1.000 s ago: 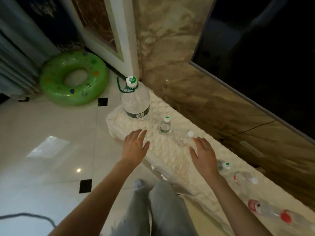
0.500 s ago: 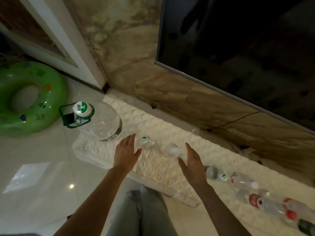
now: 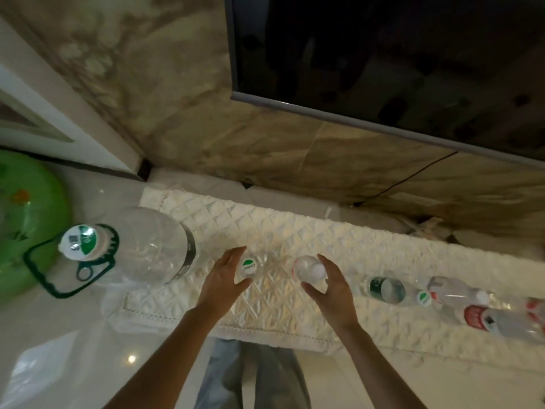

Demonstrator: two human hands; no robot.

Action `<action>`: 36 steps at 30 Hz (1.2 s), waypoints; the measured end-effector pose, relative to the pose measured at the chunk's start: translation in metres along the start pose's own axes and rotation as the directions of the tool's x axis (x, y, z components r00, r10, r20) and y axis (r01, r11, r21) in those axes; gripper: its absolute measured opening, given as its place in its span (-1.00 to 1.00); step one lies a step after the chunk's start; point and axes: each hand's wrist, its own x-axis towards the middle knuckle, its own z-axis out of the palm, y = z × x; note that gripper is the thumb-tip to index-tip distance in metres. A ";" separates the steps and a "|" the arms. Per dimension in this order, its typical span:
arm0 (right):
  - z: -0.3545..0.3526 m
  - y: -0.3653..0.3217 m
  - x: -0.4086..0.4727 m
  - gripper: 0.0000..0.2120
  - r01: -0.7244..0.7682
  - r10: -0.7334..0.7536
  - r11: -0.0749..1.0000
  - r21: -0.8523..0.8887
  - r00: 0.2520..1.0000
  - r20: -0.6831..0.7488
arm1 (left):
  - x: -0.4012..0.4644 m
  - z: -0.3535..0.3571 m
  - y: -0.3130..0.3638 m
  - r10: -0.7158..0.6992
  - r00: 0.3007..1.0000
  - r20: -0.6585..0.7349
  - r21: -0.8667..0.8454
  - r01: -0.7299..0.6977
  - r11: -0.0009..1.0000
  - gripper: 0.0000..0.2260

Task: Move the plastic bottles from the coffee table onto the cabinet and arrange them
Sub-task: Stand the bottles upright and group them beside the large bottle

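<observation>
My left hand (image 3: pixel 225 276) and right hand (image 3: pixel 330 286), both spread wide, flank two upright bottles, green-capped (image 3: pixel 248 266) and white-capped (image 3: pixel 309 269); big jug (image 3: pixel 141 249) left, lying bottles (image 3: pixel 392 290) right.

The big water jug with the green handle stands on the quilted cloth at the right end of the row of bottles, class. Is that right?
Not quite. The head view shows the big water jug on the quilted cloth at the left end of the row, beside the left hand. The bottles lying on their sides are at the right end.
</observation>
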 end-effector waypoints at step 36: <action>0.049 -0.010 0.018 -0.37 0.289 -0.283 0.955 0.069 0.955 -0.084 | 0.024 0.013 -0.027 0.115 0.992 0.041 -0.432 -0.086 0.898 -0.44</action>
